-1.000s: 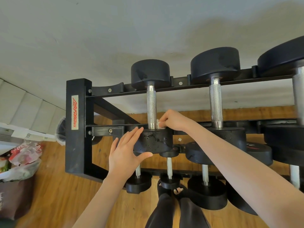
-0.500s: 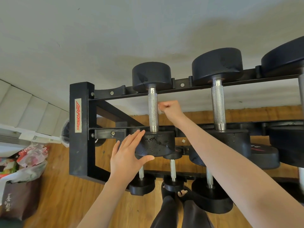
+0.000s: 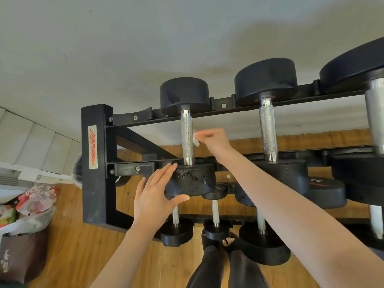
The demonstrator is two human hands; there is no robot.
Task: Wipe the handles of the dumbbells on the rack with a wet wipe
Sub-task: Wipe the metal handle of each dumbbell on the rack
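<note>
A black dumbbell rack [image 3: 94,163] carries several black dumbbells on two tiers. The leftmost upper dumbbell has a knurled steel handle [image 3: 187,140]. My right hand [image 3: 214,140] pinches a small white wet wipe [image 3: 195,138] against the right side of that handle, about halfway up. My left hand [image 3: 155,196] lies with straight fingers against the left side of this dumbbell's near head [image 3: 193,179], thumb under it. A second knurled handle [image 3: 268,132] stands to the right, a thicker one [image 3: 376,117] at the frame's right edge.
Smaller dumbbells [image 3: 176,233] sit on the lower tier above a wooden floor [image 3: 79,246]. Plastic bags [image 3: 35,200] and a dark bag [image 3: 20,256] lie at the left. My legs and feet [image 3: 220,252] are below the rack. A white wall [image 3: 187,38] is behind.
My right hand with the wipe has slid up the handle, from the near head to about its middle. My left hand has stayed on the near head.
</note>
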